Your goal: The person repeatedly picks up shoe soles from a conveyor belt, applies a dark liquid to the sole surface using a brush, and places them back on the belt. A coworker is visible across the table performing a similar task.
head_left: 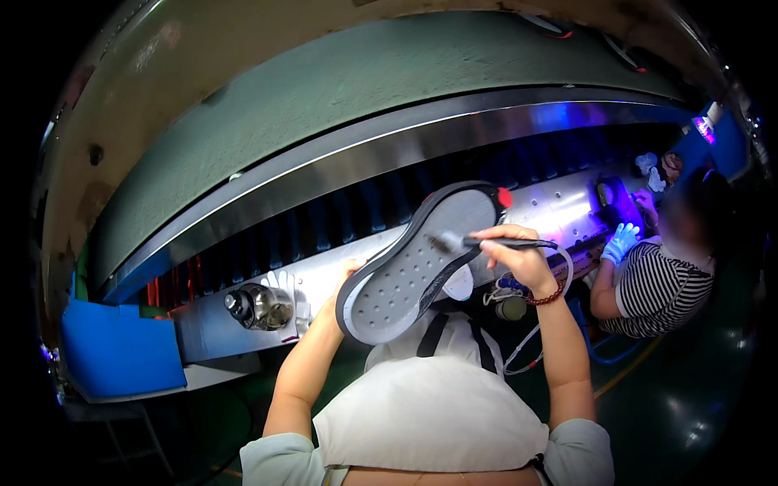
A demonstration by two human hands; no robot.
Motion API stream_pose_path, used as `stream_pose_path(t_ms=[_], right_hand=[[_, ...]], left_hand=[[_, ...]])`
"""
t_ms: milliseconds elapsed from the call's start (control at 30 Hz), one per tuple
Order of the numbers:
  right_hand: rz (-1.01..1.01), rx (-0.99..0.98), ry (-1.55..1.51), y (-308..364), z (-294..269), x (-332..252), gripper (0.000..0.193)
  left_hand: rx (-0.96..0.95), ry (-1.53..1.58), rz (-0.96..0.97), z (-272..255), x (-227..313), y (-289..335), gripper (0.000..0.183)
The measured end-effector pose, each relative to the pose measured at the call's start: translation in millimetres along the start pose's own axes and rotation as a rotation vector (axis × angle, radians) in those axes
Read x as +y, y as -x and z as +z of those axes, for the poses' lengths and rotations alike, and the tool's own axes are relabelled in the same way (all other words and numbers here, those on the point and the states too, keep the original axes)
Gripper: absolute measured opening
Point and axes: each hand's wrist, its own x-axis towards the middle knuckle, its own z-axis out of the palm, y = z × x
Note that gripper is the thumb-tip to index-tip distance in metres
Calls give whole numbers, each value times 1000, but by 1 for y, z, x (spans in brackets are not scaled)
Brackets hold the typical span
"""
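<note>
A grey shoe sole [393, 287] with a dark raised rim, round dimples and a red tip slants in front of my chest, its inner side facing up. My left hand [350, 271] grips its left edge, and most of those fingers are hidden behind it. My right hand [523, 257] is closed around the black handle of a brush [490, 242]. The bristles are at the sole's inner surface and look blurred. From the handle's back end runs a pale tube [567, 271], curving down past my beaded wrist. A white rounded piece [459, 283] shows under the sole's right edge.
A metal bench [203, 328] holds a dark-capped jar [261, 306] and white gloves [285, 283] at left. Beyond runs a green belt [340, 89] with a steel edge. At right, a co-worker in stripes [668, 292] has a blue-gloved hand [621, 241] near a dark shoe part.
</note>
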Motion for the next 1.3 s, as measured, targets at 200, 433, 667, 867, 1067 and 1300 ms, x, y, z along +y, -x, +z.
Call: stream_pose_path(t_ms=[200, 433, 667, 867, 1067, 1300], right_hand=[[-297, 575, 540, 18, 38, 54, 17], [-11, 96, -753, 80, 6, 12, 17], [-18, 571, -955, 96, -28, 47, 16], [68, 595, -946, 93, -27, 57, 15], [60, 616, -903, 105, -47, 72, 20], [226, 796, -681, 114, -62, 92, 17]], left_hand=[[-9, -17, -45, 7, -9, -18, 39], [1, -135, 17, 33, 23, -16, 39], [-595, 110, 457, 176, 93, -120, 62], [-255, 432, 416, 251, 95, -219, 91], [-89, -398, 540, 296, 88, -301, 74], [411, -1682, 1071, 316, 147, -402, 69]])
